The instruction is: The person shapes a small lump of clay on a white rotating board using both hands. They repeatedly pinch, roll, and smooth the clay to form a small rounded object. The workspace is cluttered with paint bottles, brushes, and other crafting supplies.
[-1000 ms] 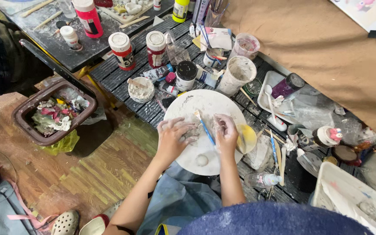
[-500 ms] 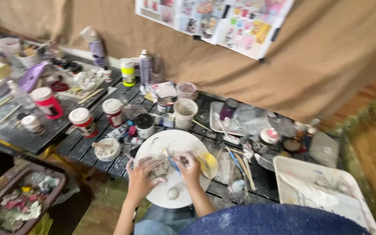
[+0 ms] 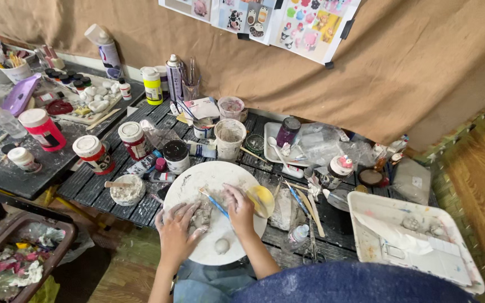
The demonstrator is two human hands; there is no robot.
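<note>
Both hands are working a grey lump of clay (image 3: 202, 215) on the round white board (image 3: 197, 178), left hand (image 3: 174, 230) pressing it with spread fingers, right hand (image 3: 239, 206) gripping a blue-handled tool (image 3: 215, 203) slanting up-left over it.

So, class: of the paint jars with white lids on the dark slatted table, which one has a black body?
The black jar, standing just above the round white board. The two white-lidded jars to its left are red.
</note>
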